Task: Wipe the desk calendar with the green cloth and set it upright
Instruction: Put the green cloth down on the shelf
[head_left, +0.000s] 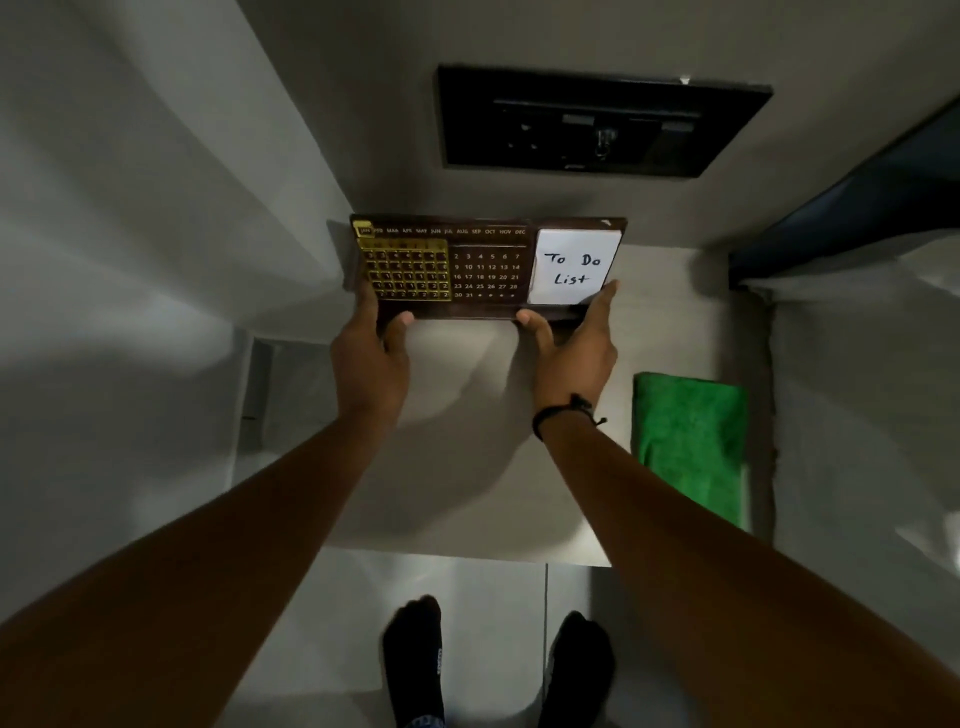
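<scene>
I'm looking down at a pale, dim tabletop (467, 467) pushed into a corner of grey walls, with a black switch-and-socket panel (597, 122) on the wall above it. The desk calendar (488, 267), dark brown with a row of months, a gold sliding date frame (408, 273) and a white "To Do List" note (571, 267), stands at the back of the table against the wall, face toward me. My left hand (371, 353) grips its lower left end, thumb curled over the front edge and fingers behind. My right hand (574, 348), with a dark band (563, 413) at the wrist, clasps the lower right end the same way. The green cloth (691, 441) lies folded on the table to the right, well apart from both hands. Dark-socked feet (415, 660) show on the tiled floor below.
</scene>
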